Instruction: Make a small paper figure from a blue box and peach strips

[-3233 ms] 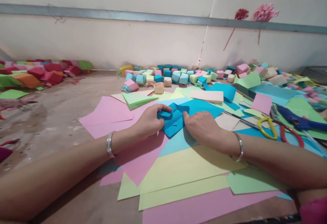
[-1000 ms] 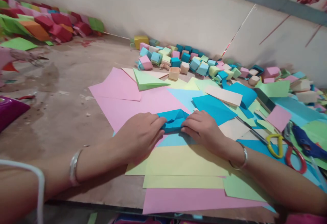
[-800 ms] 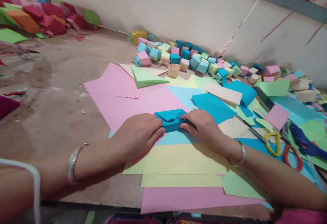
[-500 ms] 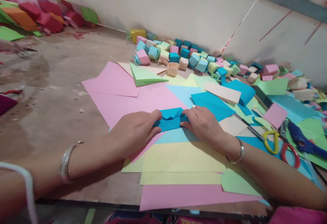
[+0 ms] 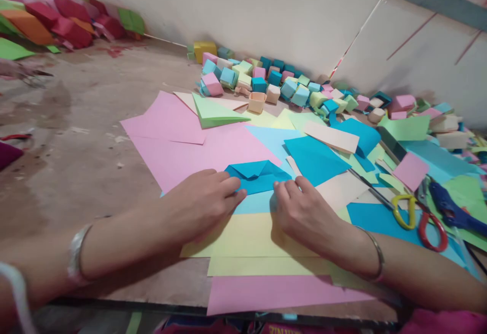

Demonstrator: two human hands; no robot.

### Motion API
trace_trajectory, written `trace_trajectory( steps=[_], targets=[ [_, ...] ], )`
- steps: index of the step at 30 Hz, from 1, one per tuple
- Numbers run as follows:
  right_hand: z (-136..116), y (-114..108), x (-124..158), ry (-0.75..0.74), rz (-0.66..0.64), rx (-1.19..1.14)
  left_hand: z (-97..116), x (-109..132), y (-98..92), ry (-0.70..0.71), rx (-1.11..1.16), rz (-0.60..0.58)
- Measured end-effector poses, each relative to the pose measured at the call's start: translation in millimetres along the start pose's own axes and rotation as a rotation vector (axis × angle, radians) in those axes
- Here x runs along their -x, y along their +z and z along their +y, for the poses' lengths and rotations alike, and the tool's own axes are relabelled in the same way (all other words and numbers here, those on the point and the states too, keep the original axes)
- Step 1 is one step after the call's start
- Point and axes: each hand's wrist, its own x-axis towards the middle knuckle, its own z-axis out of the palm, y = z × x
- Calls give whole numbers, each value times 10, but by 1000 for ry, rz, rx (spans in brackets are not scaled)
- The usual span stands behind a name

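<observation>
A folded sheet of deep-blue paper (image 5: pixel 258 176) lies on the stacked coloured sheets, a small pointed flap showing along its upper edge. My left hand (image 5: pixel 213 197) is closed on the paper's left end, fingers bent over it. At the lower right edge of the same paper, my right hand (image 5: pixel 304 207) has its fingers curled and pressed together against it; the fingertips partly hide the contact. Beneath are a light-blue sheet, yellow sheets (image 5: pixel 243 235) and a large pink sheet (image 5: pixel 224 146). Another dark-blue sheet (image 5: pixel 315 161) rests just beyond my right hand.
Scissors with yellow and red handles (image 5: pixel 432 232) and a blue glue gun (image 5: pixel 449 207) lie at the right. Small paper boxes (image 5: pixel 258 85) line the wall. Larger red and orange paper boxes (image 5: pixel 72 29) stand at far left. Another person's hand (image 5: pixel 15 69) is at the left edge.
My right hand has shifted down and slightly right, uncovering the paper's right end. My left hand has moved a little left and down, still on the paper, which looks flatter and wider.
</observation>
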Motion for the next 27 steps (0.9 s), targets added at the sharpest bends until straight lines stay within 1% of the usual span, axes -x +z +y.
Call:
trace_trajectory(
  steps=[2,3,4,7,10,12,15,19,22,24,27],
  targets=[
    [-2,7,32,37,-38,44,58,42,-75,88,-145,-141],
    [2,9,42,49,-56,58,102,64,-121,110,-219,-213],
    [5,9,50,57,-69,68,152,86,-166,119,-276,-257],
    [7,7,55,71,-82,87,302,141,-247,128,-392,-314],
    [-5,12,53,70,-92,95,383,186,-224,90,-444,-332],
    [-7,21,53,74,-90,84,389,222,-191,58,-456,-318],
    [9,25,51,72,-72,42,352,278,-206,48,-479,-246],
    [31,2,36,50,-60,8,290,256,-352,69,-358,-93],
    [26,-11,26,54,-59,22,233,130,-397,13,-261,41],
    [28,-13,23,59,-34,22,169,37,-340,-58,-202,92],
    [73,-24,11,105,53,1,50,-49,-180,-161,-77,79]
  ],
)
